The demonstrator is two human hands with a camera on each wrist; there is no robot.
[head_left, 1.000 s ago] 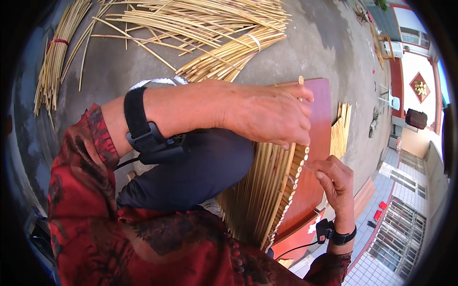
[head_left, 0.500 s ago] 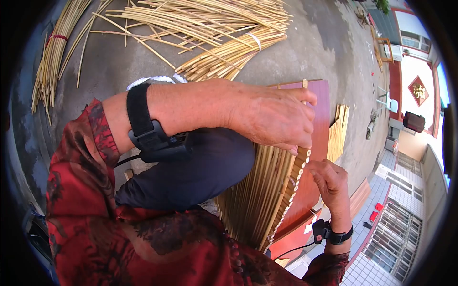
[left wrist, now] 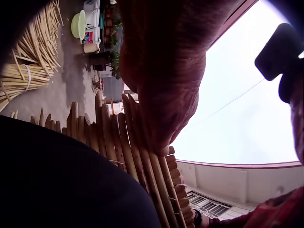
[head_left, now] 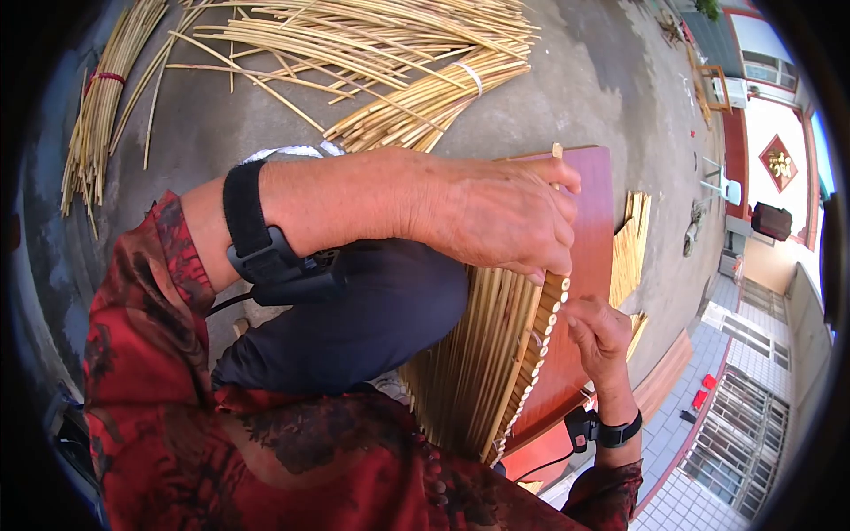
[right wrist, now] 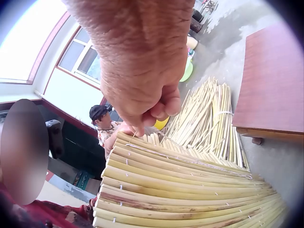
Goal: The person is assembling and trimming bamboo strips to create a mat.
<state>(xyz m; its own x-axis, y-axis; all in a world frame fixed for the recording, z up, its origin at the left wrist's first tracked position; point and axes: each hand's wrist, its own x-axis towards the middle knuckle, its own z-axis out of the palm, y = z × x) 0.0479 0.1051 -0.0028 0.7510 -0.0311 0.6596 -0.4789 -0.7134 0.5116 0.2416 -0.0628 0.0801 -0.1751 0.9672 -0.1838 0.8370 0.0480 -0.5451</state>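
A mat of stalks (head_left: 496,327), bound side by side with thin ties, slants beside the dark-trousered knee. The left hand (head_left: 500,212) is curled over its upper end and grips a stalk (head_left: 557,151) there; the left wrist view shows that hand (left wrist: 164,80) pressing on the stalks (left wrist: 142,161), its other fingers hidden. At the mat's cut-end edge, the right hand (head_left: 600,334) has thumb and forefinger together. In the right wrist view, the right hand (right wrist: 142,71) pinches a thin strand (right wrist: 136,134) at the mat's corner (right wrist: 180,190), its other fingers curled.
A reddish board (head_left: 589,195) lies beyond the mat. Loose stalks (head_left: 354,44) and tied bundles (head_left: 102,97) cover part of the concrete ground. In the right wrist view, a person in a dark cap (right wrist: 99,113) is behind the mat.
The right hand has moved a little left, closer to the mat's edge. The left hand keeps its grip at the upper end, with only slight shifts.
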